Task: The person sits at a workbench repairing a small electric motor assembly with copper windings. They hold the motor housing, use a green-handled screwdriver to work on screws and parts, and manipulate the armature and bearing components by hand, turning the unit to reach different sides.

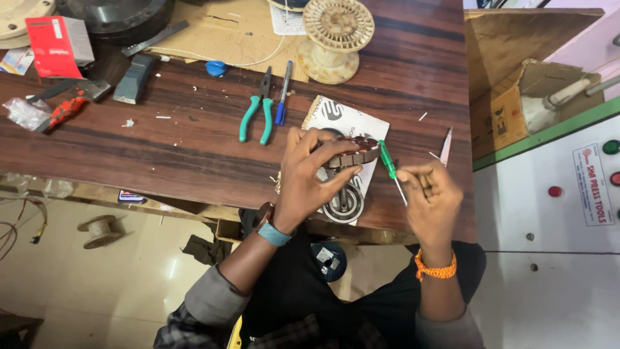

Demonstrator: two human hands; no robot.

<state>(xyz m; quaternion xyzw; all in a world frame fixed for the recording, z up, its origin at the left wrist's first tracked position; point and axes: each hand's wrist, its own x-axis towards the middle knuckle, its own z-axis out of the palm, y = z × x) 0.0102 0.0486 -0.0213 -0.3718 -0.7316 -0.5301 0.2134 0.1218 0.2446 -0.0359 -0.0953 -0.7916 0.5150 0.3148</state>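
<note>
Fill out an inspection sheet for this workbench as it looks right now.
Surface: dark wooden table, with small white scraps on it.
Job's things: round metal part with copper-coloured windings, gripped by the left hand over a printed sheet; green-handled screwdriver in the right hand, its handle up by the part.
Clutter: teal-handled pliers, blue pen, empty plastic spool, red box, red-handled tool, blue cap, cardboard.
Grippers: both hands closed on what they hold.
Cables: thin white cord across the cardboard; loose wires by the floor at left.
Surroundings: white machine panel with buttons at right; another spool on the floor.
</note>
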